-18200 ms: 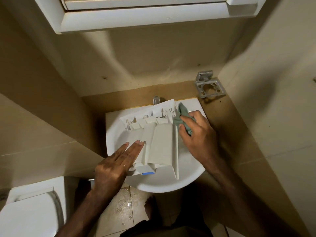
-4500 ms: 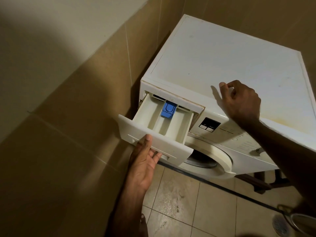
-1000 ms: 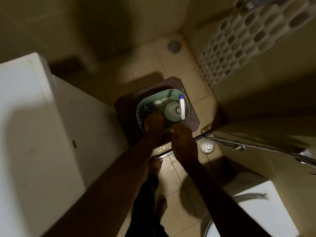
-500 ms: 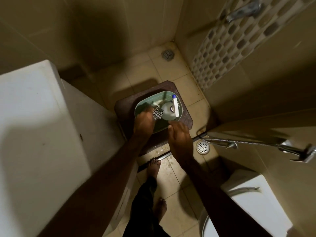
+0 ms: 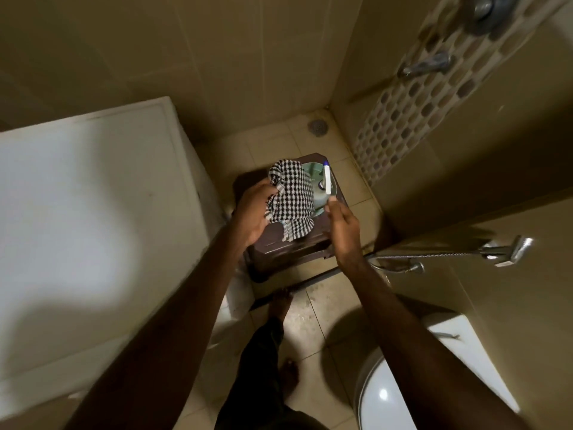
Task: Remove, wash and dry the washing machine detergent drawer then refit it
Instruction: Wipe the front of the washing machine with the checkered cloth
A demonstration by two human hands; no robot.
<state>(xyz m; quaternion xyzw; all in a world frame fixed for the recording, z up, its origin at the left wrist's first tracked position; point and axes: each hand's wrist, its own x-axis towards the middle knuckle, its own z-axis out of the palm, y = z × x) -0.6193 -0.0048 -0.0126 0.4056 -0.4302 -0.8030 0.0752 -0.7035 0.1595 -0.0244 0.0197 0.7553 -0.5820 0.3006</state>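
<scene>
The left hand [image 5: 252,212] grips a bunched black-and-white checked cotton cloth [image 5: 290,200], its fingers curled round the fabric's left edge while the rest of the cloth drapes down over the near side of a pale green plastic basin [image 5: 313,170]. That basin sits on a dark brown plastic stool [image 5: 288,249] standing on the beige tiled floor [image 5: 313,324], roughly in the middle of the view. At the basin's 3 o'clock edge lies a slim white tube with a blue cap [image 5: 327,178], pointing toward 12 o'clock, and beside it a round pale object shows partly under the cloth (too dim to identify).

The right hand [image 5: 344,231] hovers just at 5 o'clock of the basin, fingers loosely extended and a little apart, holding nothing; its fingertip is close to the tube's near end, though I cannot tell whether it touches.

The white washing machine [image 5: 93,218] fills the 9 o'clock side, only its flat top and right side visible, so the detergent drawer itself is out of sight. A white toilet [image 5: 403,383] sits at 5 o'clock, a chrome spray hose [image 5: 449,256] hangs on the wall at 3 o'clock, and a round floor drain [image 5: 317,127] lies at 12 o'clock beyond the stool. Bare feet [image 5: 280,305] stand at 6 o'clock.
</scene>
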